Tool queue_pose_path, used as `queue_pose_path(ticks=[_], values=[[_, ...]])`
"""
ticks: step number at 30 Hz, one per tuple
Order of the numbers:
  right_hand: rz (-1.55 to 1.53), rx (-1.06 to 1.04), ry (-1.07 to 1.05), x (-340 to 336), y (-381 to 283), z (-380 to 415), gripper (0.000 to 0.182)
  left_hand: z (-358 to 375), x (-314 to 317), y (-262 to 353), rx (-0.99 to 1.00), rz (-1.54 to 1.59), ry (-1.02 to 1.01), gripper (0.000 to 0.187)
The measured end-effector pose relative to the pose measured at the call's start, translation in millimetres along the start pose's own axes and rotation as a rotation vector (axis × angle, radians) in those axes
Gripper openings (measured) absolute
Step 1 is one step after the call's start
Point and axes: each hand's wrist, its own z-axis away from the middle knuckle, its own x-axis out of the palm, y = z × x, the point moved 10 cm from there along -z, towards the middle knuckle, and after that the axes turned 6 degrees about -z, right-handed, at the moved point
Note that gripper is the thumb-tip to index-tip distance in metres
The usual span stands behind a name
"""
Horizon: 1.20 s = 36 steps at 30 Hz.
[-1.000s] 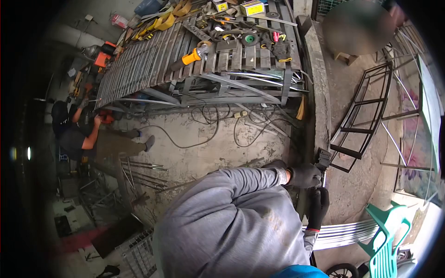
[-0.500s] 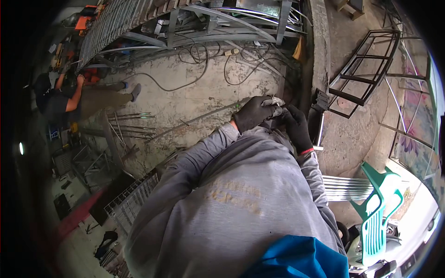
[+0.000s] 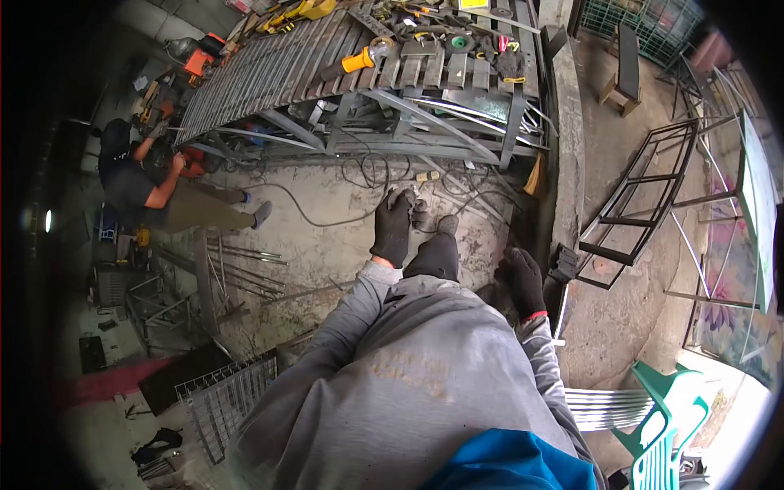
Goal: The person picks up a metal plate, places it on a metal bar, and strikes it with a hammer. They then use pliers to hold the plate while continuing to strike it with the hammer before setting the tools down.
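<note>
My left hand (image 3: pixel 396 224), in a dark glove, is held out in front of my body with its fingers curled closed. A small pale, crumpled bit shows at its fingertips, too small to name. My right hand (image 3: pixel 520 282), also gloved, hangs lower, close to a dark metal post (image 3: pixel 562 265). Its fingers are curled in, and their inside is hidden from me. The two hands are well apart. One shoe (image 3: pixel 447 224) of mine is stepping forward on the concrete floor, just right of the left hand.
Ahead stands a slatted metal workbench (image 3: pixel 269 77) bearing an orange-handled angle grinder (image 3: pixel 359 60) and several tools. Cables (image 3: pixel 314 222) lie on the floor. A co-worker (image 3: pixel 135 175) is at the bench's left end. Right are a black metal frame (image 3: pixel 641 200) and a green plastic chair (image 3: pixel 661 408).
My hands have parted: the left has moved forward and left, the right down beside my body. The view has tilted up, showing more benchtop, and my foot has come forward.
</note>
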Motion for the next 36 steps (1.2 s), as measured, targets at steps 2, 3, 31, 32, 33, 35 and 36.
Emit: queue_pose_path(ticks=[2, 3, 31, 32, 33, 35, 36], values=[[-0.043, -0.049, 0.084, -18.2, -9.4, -10.5, 0.024, -17.7, -5.9, 2.6, -0.041, 0.068, -0.011, 0.018], [-0.084, -0.081, 0.180, -29.2, -16.8, -15.5, 0.021, -24.2, -5.1, 3.9, -0.102, 0.135, -0.019, 0.018], [1.695, -0.811, 0.688, 347.7, -223.2, -445.0, 0.035, -685.9, -224.6, 194.0, -0.227, 0.468, 0.263, 0.019], [1.704, -0.806, 0.702, 345.1, -222.2, -446.5, 0.037, -711.9, -230.9, 208.0, -0.200, 0.442, 0.293, 0.018], [1.713, -0.804, 0.718, 345.3, -222.2, -448.1, 0.038, -743.7, -238.0, 224.5, -0.171, 0.416, 0.321, 0.017], [1.738, -0.769, 0.709, 344.6, -221.1, -450.6, 0.043, -815.6, -245.5, 283.6, -0.029, 0.396, 0.236, 0.026], [1.756, -0.751, 0.709, 342.2, -220.0, -451.6, 0.044, -838.4, -241.6, 327.2, 0.013, 0.367, 0.190, 0.025]])
